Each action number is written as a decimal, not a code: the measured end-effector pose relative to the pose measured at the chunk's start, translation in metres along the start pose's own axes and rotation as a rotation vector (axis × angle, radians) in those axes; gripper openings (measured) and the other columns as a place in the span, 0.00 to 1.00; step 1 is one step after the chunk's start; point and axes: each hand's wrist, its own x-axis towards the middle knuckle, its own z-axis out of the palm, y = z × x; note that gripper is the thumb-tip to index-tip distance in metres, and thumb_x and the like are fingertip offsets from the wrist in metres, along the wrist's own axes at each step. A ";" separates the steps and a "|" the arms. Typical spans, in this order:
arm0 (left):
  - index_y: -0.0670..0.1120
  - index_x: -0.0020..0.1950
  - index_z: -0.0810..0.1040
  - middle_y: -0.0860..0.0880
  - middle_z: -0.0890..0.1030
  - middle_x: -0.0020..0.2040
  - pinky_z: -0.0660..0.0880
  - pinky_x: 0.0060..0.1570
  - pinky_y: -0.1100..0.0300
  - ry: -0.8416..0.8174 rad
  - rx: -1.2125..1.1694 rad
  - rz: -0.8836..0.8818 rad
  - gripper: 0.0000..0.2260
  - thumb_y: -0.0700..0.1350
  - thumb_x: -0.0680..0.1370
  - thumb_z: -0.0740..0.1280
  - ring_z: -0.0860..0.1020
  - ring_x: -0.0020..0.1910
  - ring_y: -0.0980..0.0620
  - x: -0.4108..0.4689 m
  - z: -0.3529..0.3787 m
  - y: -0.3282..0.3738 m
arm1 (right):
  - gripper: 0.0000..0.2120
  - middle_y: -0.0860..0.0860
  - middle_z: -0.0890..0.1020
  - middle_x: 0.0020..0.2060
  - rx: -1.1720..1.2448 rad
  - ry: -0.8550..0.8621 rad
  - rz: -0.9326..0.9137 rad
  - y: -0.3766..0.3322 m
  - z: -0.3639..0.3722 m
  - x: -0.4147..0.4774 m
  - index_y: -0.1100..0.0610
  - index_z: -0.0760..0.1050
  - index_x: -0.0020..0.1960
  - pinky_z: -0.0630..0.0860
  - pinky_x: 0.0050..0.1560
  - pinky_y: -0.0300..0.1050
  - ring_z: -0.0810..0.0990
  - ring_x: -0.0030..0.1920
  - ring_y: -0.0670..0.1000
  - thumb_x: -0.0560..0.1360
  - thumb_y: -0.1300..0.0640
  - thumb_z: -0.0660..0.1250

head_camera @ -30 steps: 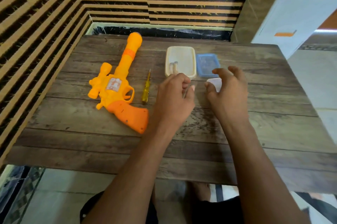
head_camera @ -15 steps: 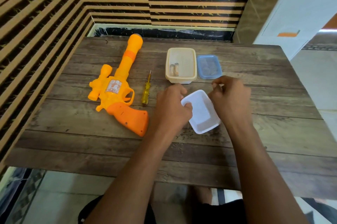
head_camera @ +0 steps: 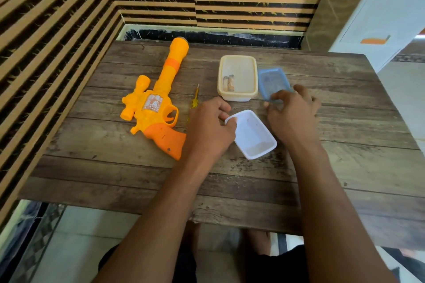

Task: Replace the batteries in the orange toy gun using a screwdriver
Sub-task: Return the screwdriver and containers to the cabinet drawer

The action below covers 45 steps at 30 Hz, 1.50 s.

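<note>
On the worktop [head_camera: 115, 167]: a brown plank surface, pushed into the corner of a wall [head_camera: 69, 18] with dark and tan stripes; everything listed here lies on it.
Gun [head_camera: 158, 103]: orange and yellow, flat on its side at the left part of the worktop. The barrel points to the far edge and the orange grip points toward the person. No hand touches it.
Screwdriver [head_camera: 195, 101]: small, with a clear yellow handle, just beside the gun on its right, tip to the far side. Its near end goes behind the left hand.
Cream box [head_camera: 238, 58]: open, at the far middle of the worktop.
Batteries [head_camera: 228, 82]: two of them, inside the cream box at its near left corner.
Lid [head_camera: 272, 80]: blue, just right of the cream box, a little blurred.
White box [head_camera: 255, 137]: open, turned diagonally, near to the cream box and between the two hands.
Left hand [head_camera: 207, 130]: the fingers are curled and they pinch the far left corner of the white box at its rim.
Right hand [head_camera: 292, 117]: the fingers are bent around the near edge of the lid, and the thumb tip is at the lid's near left corner. The wrist passes just beside the right side of the white box.
</note>
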 end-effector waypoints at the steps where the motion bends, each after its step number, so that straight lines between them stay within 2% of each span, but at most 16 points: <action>1: 0.43 0.55 0.84 0.50 0.83 0.43 0.81 0.41 0.58 0.004 -0.006 -0.002 0.08 0.41 0.76 0.75 0.82 0.38 0.53 0.000 0.000 0.000 | 0.13 0.57 0.67 0.75 0.002 0.026 0.002 0.001 -0.001 -0.001 0.56 0.82 0.62 0.66 0.71 0.70 0.60 0.74 0.65 0.79 0.52 0.69; 5: 0.44 0.54 0.84 0.50 0.83 0.41 0.79 0.38 0.62 0.022 0.004 -0.005 0.07 0.41 0.77 0.75 0.83 0.38 0.53 0.001 0.002 0.002 | 0.11 0.58 0.74 0.65 -0.036 0.123 0.028 0.006 -0.005 -0.007 0.61 0.82 0.53 0.72 0.66 0.64 0.68 0.68 0.65 0.76 0.53 0.73; 7: 0.45 0.55 0.84 0.51 0.83 0.42 0.76 0.37 0.66 0.030 0.026 -0.006 0.07 0.41 0.77 0.75 0.82 0.38 0.55 0.002 0.003 0.003 | 0.18 0.56 0.77 0.65 0.027 0.122 -0.027 0.007 -0.007 -0.009 0.58 0.81 0.57 0.74 0.66 0.62 0.74 0.66 0.62 0.72 0.48 0.75; 9: 0.45 0.55 0.84 0.51 0.83 0.43 0.73 0.35 0.70 0.042 0.045 -0.008 0.07 0.42 0.77 0.75 0.82 0.38 0.56 0.003 0.005 0.005 | 0.28 0.55 0.80 0.63 0.056 0.067 -0.081 0.005 -0.008 -0.009 0.57 0.78 0.65 0.77 0.59 0.52 0.79 0.62 0.60 0.70 0.45 0.77; 11: 0.46 0.55 0.84 0.51 0.83 0.43 0.70 0.34 0.74 0.056 0.056 -0.010 0.07 0.43 0.77 0.76 0.81 0.39 0.56 0.003 0.005 0.006 | 0.32 0.56 0.82 0.62 0.049 0.016 -0.078 0.004 -0.007 -0.008 0.57 0.75 0.70 0.74 0.51 0.44 0.82 0.59 0.58 0.70 0.48 0.79; 14: 0.46 0.54 0.84 0.51 0.84 0.43 0.69 0.32 0.75 0.068 0.068 -0.008 0.07 0.43 0.77 0.76 0.82 0.39 0.56 0.002 0.004 0.006 | 0.32 0.57 0.84 0.59 0.053 0.058 -0.032 0.004 -0.008 -0.006 0.59 0.75 0.70 0.75 0.48 0.43 0.83 0.57 0.58 0.69 0.54 0.81; 18: 0.45 0.53 0.84 0.51 0.84 0.43 0.71 0.33 0.73 0.076 0.058 -0.022 0.06 0.42 0.77 0.76 0.81 0.39 0.56 0.001 0.007 0.008 | 0.29 0.59 0.84 0.54 0.114 0.169 0.028 0.002 -0.018 -0.013 0.61 0.77 0.64 0.75 0.45 0.46 0.82 0.51 0.59 0.67 0.51 0.79; 22: 0.43 0.51 0.83 0.49 0.83 0.41 0.75 0.34 0.66 0.077 0.039 -0.010 0.05 0.41 0.77 0.76 0.80 0.38 0.55 0.002 0.011 0.010 | 0.32 0.54 0.84 0.49 0.279 0.183 0.070 -0.002 -0.035 -0.030 0.56 0.75 0.69 0.70 0.40 0.41 0.81 0.48 0.54 0.69 0.45 0.78; 24: 0.43 0.50 0.83 0.49 0.82 0.40 0.77 0.35 0.63 0.082 0.045 0.002 0.04 0.41 0.77 0.75 0.80 0.38 0.54 0.004 0.012 0.011 | 0.32 0.51 0.83 0.47 0.271 0.141 0.026 -0.004 -0.038 -0.040 0.54 0.75 0.69 0.69 0.36 0.38 0.81 0.45 0.52 0.69 0.44 0.78; 30: 0.42 0.50 0.83 0.49 0.81 0.40 0.85 0.39 0.46 0.055 -0.050 -0.024 0.03 0.39 0.78 0.74 0.84 0.40 0.49 0.005 0.011 0.004 | 0.35 0.49 0.81 0.51 0.128 -0.069 -0.063 -0.008 -0.034 -0.047 0.53 0.78 0.68 0.66 0.34 0.34 0.77 0.46 0.49 0.66 0.39 0.81; 32: 0.42 0.49 0.83 0.48 0.82 0.40 0.85 0.37 0.47 0.040 -0.068 -0.024 0.01 0.38 0.80 0.72 0.85 0.38 0.49 0.006 0.009 0.003 | 0.37 0.48 0.80 0.49 0.138 -0.090 -0.078 -0.008 -0.033 -0.046 0.53 0.79 0.68 0.65 0.34 0.33 0.77 0.46 0.48 0.65 0.38 0.82; 35: 0.39 0.47 0.83 0.45 0.84 0.39 0.83 0.33 0.56 0.050 -0.050 0.011 0.08 0.39 0.84 0.67 0.84 0.31 0.54 0.005 0.009 0.006 | 0.38 0.49 0.83 0.50 0.161 -0.100 -0.111 -0.006 -0.033 -0.044 0.52 0.80 0.68 0.66 0.34 0.34 0.79 0.46 0.49 0.62 0.37 0.83; 38: 0.39 0.45 0.83 0.46 0.84 0.37 0.82 0.35 0.50 0.048 -0.067 0.042 0.13 0.45 0.84 0.67 0.84 0.32 0.53 0.005 0.011 0.009 | 0.33 0.49 0.83 0.47 0.190 -0.096 -0.102 -0.003 -0.032 -0.040 0.53 0.82 0.65 0.68 0.35 0.36 0.81 0.44 0.50 0.64 0.41 0.84; 41: 0.42 0.49 0.84 0.48 0.84 0.40 0.83 0.43 0.48 0.004 -0.045 0.018 0.08 0.47 0.81 0.72 0.83 0.39 0.52 0.005 0.015 0.009 | 0.22 0.48 0.83 0.43 0.196 -0.082 -0.076 -0.001 -0.030 -0.037 0.52 0.83 0.62 0.69 0.34 0.34 0.80 0.39 0.45 0.70 0.49 0.82; 43: 0.43 0.49 0.84 0.48 0.84 0.41 0.83 0.43 0.47 -0.007 -0.011 0.000 0.07 0.46 0.80 0.73 0.84 0.40 0.50 0.005 0.016 0.007 | 0.16 0.47 0.83 0.40 0.213 -0.088 -0.046 0.000 -0.029 -0.036 0.54 0.83 0.59 0.68 0.27 0.31 0.80 0.34 0.42 0.73 0.52 0.80; 45: 0.44 0.47 0.82 0.48 0.85 0.40 0.84 0.40 0.45 -0.031 -0.029 -0.042 0.07 0.48 0.80 0.72 0.85 0.37 0.48 0.005 0.018 0.004 | 0.11 0.49 0.84 0.38 0.240 -0.111 -0.007 0.001 -0.026 -0.035 0.57 0.84 0.54 0.65 0.20 0.30 0.80 0.28 0.44 0.75 0.53 0.78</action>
